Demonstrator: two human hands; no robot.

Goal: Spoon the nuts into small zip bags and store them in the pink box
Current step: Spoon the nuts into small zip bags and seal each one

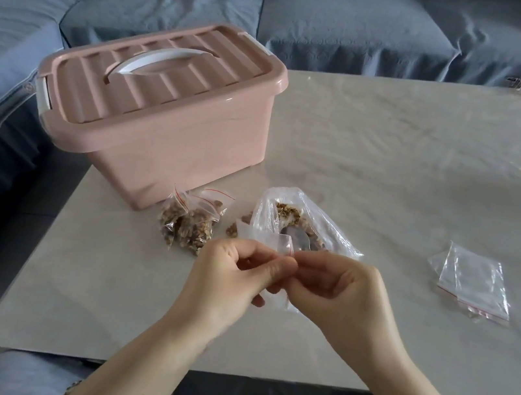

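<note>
Pinching an empty zip bag (281, 247) at its red seal over the table (426, 175), left hand (232, 278) and right hand (339, 295) seem to be opening it — next comes lifting the spoon (295, 237) from the nut bag (323, 221) just behind.

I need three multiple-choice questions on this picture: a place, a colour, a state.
1. The empty zip bags lie: A) on the sofa; B) on the table, at right; C) on the floor.
2. The handle of the pink box is: A) white; B) black; C) green.
3. The left hand and right hand: A) lie flat; B) pinch one small zip bag; C) hold a spoon.
B: they lie at the right. A: white against the pink lid. B: fingers of both meet on its edge.
</note>
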